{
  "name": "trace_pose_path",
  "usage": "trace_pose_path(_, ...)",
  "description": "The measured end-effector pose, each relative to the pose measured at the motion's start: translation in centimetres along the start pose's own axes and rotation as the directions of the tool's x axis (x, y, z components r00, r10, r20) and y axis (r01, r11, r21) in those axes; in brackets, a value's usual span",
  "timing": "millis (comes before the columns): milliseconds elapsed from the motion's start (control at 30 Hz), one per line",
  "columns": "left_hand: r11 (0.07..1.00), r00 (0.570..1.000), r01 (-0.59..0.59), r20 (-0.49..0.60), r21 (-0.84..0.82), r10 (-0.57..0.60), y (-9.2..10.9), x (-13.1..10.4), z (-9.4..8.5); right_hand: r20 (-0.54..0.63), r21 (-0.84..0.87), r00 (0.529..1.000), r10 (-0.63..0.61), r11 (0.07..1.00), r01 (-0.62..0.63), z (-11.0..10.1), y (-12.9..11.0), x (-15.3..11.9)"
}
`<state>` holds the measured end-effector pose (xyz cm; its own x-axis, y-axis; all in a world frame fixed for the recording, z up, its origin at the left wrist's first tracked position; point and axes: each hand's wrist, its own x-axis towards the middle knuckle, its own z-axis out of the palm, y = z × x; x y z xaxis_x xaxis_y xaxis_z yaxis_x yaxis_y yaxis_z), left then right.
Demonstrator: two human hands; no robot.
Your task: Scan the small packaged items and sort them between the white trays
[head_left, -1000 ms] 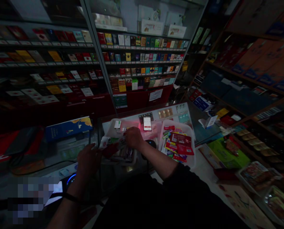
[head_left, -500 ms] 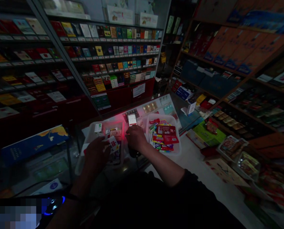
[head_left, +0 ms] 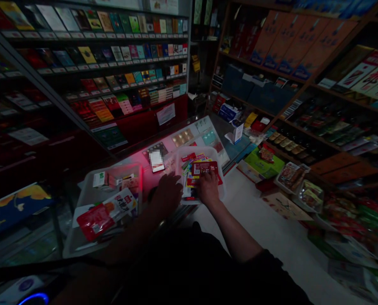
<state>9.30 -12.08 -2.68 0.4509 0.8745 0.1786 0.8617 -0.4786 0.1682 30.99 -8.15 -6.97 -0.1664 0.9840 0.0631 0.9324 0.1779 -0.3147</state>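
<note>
My right hand [head_left: 209,189] reaches into the right-hand clear plastic bin [head_left: 222,198], its fingers apart on a red snack packet [head_left: 200,168]. Other colourful packets lie under and around that packet. My left hand [head_left: 167,194] is open beside the bin's left edge, holding nothing that I can see. To the left, a second plastic bin [head_left: 70,237] holds a red packet [head_left: 96,221], a white and red packet [head_left: 125,201] and a small white box [head_left: 100,179]. Between the bins, a phone [head_left: 157,162] with a lit screen lies on the counter under a red glow.
Behind the counter stands a cabinet with rows of small boxes [head_left: 125,55]. A white stand [head_left: 235,134] is on the counter's far end. At right are a green box [head_left: 261,164], packaged food trays [head_left: 309,194] and shelves with orange cartons [head_left: 287,44].
My left hand has let go of the white and red packet in the left bin and moved right. My right hand has left the phone area for the right bin. The view has shifted right.
</note>
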Motion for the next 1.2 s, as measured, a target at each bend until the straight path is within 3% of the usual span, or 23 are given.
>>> trace_pose_path(100,0.999,0.997,-0.02,0.075,0.039,0.017,1.1,2.6,1.8,0.039,-0.025,0.999,-0.031,0.999,0.032,0.1,1.1,0.5)
trace_pose_path(267,0.995,0.983,0.042,0.172,0.095,-0.057,2.1,5.8,4.9,0.104,-0.042,0.991,-0.083,0.995,0.088,0.3,1.5,1.7)
trace_pose_path(500,0.988,0.979,0.057,0.186,0.146,-0.084,2.5,7.1,7.7,0.158,-0.048,0.969,-0.188,0.979,0.198,0.2,2.2,2.6)
trace_pose_path(900,0.986,0.977,0.162,0.137,0.037,-0.166,1.6,7.0,6.1,0.157,0.06,0.934,-0.321,0.947,0.315,0.3,4.8,3.1)
trace_pose_path(1200,0.984,0.985,0.157,0.092,-0.086,-0.149,0.5,6.9,3.5,0.07,0.223,0.969,-0.239,0.95,0.218,0.0,6.9,2.6)
